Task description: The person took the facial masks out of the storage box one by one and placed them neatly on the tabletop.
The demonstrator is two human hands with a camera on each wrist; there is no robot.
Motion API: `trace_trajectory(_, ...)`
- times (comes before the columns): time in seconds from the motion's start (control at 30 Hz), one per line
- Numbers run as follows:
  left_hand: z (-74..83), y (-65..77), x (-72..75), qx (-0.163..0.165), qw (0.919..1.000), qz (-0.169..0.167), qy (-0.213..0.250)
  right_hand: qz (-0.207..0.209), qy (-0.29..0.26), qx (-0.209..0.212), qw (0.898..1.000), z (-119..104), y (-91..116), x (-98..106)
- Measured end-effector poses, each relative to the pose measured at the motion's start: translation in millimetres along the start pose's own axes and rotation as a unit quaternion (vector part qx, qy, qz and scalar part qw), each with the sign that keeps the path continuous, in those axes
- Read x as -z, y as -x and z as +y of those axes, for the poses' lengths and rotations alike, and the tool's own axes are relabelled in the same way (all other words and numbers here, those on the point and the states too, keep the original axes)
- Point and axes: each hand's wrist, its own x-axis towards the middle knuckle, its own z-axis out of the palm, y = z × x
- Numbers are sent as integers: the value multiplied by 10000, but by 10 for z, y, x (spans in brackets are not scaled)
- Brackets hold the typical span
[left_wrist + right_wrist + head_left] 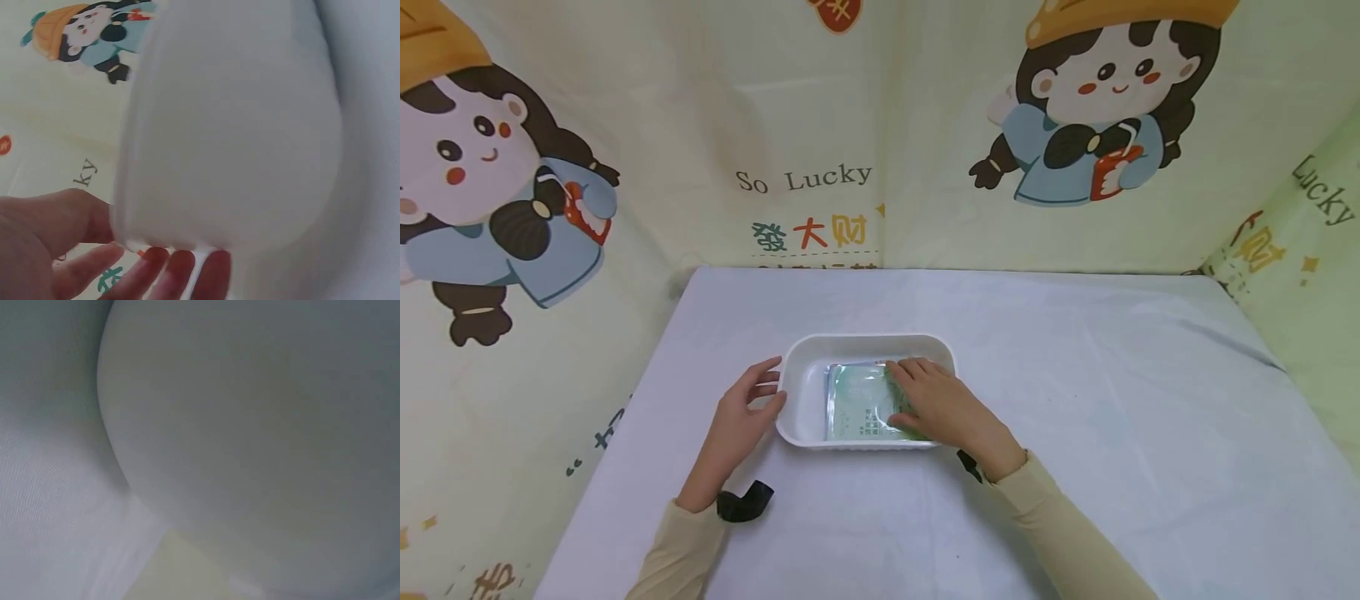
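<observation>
On my feed the white tray (803, 404) sits on the cloth-covered table (1120, 433), nearer its far left corner than its far right one. A green packet (856, 400) in shiny wrap lies inside, by the tray's near edge. I see the left hand (739, 423) at the tray's left edge, thumb spread wide from the fingers. The right hand (946, 407) rests over the packet's right side, thumb and forefinger apart; I can't tell whether they pinch it.
</observation>
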Motion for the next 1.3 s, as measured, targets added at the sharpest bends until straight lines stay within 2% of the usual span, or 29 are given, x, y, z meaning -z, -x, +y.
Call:
trace_trajectory(0.07, -9, -15, 38, 196, 9992, -214, 287, -9, -24, 14, 10000, -5, -12, 10)
trace_trajectory(0.2, -4, -37, 113, 574, 9926, -602, 884, 61, 8, 38, 10000, -5, -44, 12)
trace_trajectory(0.33, -7, -59, 150, 637, 9877, -820, 1172, 186, 44, 61, 9998, 8, -71, -8)
trace_trajectory(0.6, -67, -70, 160, 722, 9851, -1009, 1191, 247, 3, 94, 9997, 0, -93, -26)
trace_trajectory(0.9, -114, -66, 138, 666, 9854, -959, 1240, 266, -139, 144, 9994, -17, -92, -46)
trace_trajectory(1.07, -137, -74, 145, 679, 9845, -1007, 1265, 159, -273, 133, 9994, -1, -108, -49)
trace_trajectory(1.3, -163, -86, 139, 681, 9839, -1028, 1295, -100, -452, -110, 9989, 12, -142, -25)
